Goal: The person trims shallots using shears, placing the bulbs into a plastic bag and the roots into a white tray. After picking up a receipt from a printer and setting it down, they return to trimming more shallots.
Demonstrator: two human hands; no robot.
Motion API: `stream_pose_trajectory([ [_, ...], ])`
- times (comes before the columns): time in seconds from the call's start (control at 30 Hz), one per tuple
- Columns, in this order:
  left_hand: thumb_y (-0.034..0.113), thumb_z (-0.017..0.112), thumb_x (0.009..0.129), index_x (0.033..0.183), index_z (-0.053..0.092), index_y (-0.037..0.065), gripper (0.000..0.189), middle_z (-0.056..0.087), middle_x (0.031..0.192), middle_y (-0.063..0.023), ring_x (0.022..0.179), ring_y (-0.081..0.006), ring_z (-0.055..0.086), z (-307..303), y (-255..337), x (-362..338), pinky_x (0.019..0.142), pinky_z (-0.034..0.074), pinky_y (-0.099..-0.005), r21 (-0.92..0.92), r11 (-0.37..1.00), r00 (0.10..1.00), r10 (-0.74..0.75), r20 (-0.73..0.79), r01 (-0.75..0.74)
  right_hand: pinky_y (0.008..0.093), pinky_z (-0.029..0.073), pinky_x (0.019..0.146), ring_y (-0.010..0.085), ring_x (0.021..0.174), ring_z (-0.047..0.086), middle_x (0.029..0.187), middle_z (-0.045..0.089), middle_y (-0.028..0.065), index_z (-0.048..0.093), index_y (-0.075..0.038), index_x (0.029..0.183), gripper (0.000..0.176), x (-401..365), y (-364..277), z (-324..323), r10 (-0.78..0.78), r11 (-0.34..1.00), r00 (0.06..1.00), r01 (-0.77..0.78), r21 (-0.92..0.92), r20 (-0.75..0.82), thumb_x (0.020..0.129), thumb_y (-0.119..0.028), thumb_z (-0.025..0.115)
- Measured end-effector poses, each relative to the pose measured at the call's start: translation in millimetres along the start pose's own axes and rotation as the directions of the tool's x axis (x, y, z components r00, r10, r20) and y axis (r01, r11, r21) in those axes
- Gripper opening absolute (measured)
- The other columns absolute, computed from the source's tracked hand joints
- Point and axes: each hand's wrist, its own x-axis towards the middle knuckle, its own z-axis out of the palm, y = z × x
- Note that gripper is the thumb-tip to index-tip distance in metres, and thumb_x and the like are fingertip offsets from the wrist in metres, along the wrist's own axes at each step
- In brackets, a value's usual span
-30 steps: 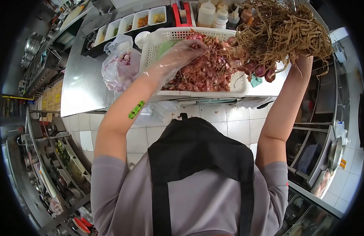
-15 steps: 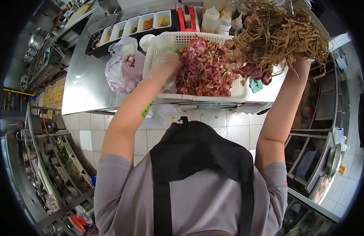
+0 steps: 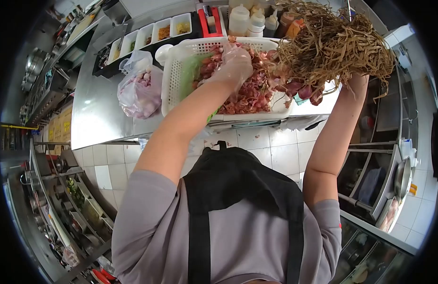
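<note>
The shallot bunch [image 3: 335, 45] lies right of the left hand [image 3: 237, 61], its axis running from bulbs [image 3: 304, 90] above the basket's [image 3: 168, 87] right end to stalks at the nearer right hand [image 3: 357, 83]. Fingers are largely hidden; neither hand's closure can be told.

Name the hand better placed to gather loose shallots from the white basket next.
Probably the left hand: it is among the loose shallots in the basket, while the right hand seems occupied with the dried stalks.
</note>
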Motion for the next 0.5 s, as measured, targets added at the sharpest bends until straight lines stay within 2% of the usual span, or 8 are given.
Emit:
stream_pose_trajectory([
  [0.13,0.027,0.067,0.067,0.090,0.069,0.004,0.032,0.064,0.099,-0.0133,0.099,-0.0295,0.058,15.2,14.6,0.3,0.096,0.028,-0.0428,0.021,0.998,0.984,-0.049,-0.172,0.054,0.0313,0.050,0.076,0.0186,0.094,0.058,0.105,0.059,0.0078,0.053,-0.003,0.115,0.041,-8.5,-3.8,-4.6,-0.007,1.000,1.000,0.007,-0.021,-0.012,0.082,-0.025,0.063],
  [0.23,0.028,0.068,0.069,0.088,0.068,0.004,0.031,0.064,0.097,-0.0139,0.101,-0.0299,0.056,18.5,11.6,-3.9,0.095,0.029,-0.0396,0.159,0.986,0.999,0.037,0.025,-0.041,0.0314,0.050,0.076,0.0187,0.094,0.058,0.105,0.058,0.0078,0.053,-0.003,0.115,0.041,-14.7,-3.8,-9.4,-0.019,0.999,1.000,0.018,-0.044,-0.025,0.082,-0.025,0.064],
  [0.3,0.018,0.064,0.074,0.098,0.067,0.009,0.026,0.065,0.100,-0.0125,0.100,-0.0258,0.060,40.8,3.4,-4.0,0.093,0.039,-0.0439,0.061,0.981,0.951,0.192,-0.244,-0.183,0.0298,0.048,0.073,0.0199,0.090,0.057,0.103,0.059,0.0112,0.054,0.002,0.110,0.027,-15.5,-2.6,-14.1,-0.023,0.979,0.994,-0.001,0.205,0.111,0.086,-0.010,0.056],
  [0.33,0.018,0.064,0.074,0.098,0.067,0.009,0.026,0.065,0.100,-0.0125,0.100,-0.0258,0.060,42.6,3.1,2.1,0.093,0.039,-0.0439,0.066,0.980,0.949,0.198,-0.245,-0.188,0.0298,0.048,0.073,0.0199,0.090,0.057,0.103,0.059,0.0112,0.054,0.002,0.110,0.027,-16.7,-5.5,-14.0,-0.026,0.979,0.994,0.004,0.204,0.105,0.086,-0.010,0.056],
  [0.4,0.021,0.076,0.062,0.084,0.064,0.004,0.030,0.064,0.094,-0.0158,0.092,-0.0285,0.062,40.2,1.3,16.5,0.077,0.048,-0.0404,-0.102,0.994,0.985,-0.047,-0.165,0.030,0.0300,0.048,0.071,0.0198,0.086,0.058,0.101,0.059,0.0113,0.054,0.003,0.106,0.024,-17.5,-14.1,-9.3,-0.104,0.995,0.978,0.104,0.009,0.182,0.086,-0.009,0.055],
  [0.43,0.021,0.076,0.062,0.084,0.064,0.004,0.030,0.064,0.094,-0.0158,0.092,-0.0285,0.062,42.2,-2.1,17.9,0.077,0.048,-0.0404,-0.099,0.995,0.985,-0.044,-0.166,0.028,0.0301,0.048,0.071,0.0198,0.085,0.058,0.100,0.060,0.0113,0.055,0.004,0.105,0.023,-18.1,-17.0,-7.8,-0.135,0.984,0.965,0.157,-0.085,0.226,0.086,-0.009,0.055],
  [0.47,0.016,0.075,0.063,0.088,0.063,0.003,0.031,0.064,0.091,-0.0159,0.089,-0.0290,0.063,45.4,-9.4,17.5,0.073,0.050,-0.0406,-0.227,0.974,0.957,-0.074,-0.279,0.009,0.0294,0.048,0.068,0.0193,0.081,0.058,0.097,0.060,0.0128,0.056,0.003,0.101,0.021,-6.2,-5.6,-21.4,0.080,0.988,0.988,-0.096,0.117,0.134,0.081,-0.005,0.056],
  [0.5,0.012,0.074,0.063,0.091,0.062,0.002,0.032,0.064,0.088,-0.0160,0.087,-0.0295,0.063,47.0,-16.1,16.0,0.069,0.052,-0.0407,-0.348,0.937,0.916,-0.119,-0.383,-0.024,0.0294,0.048,0.068,0.0193,0.081,0.058,0.097,0.060,0.0127,0.056,0.003,0.101,0.022,-5.8,-4.9,-21.3,0.056,0.990,0.993,-0.069,0.120,0.105,0.081,-0.006,0.056],
])
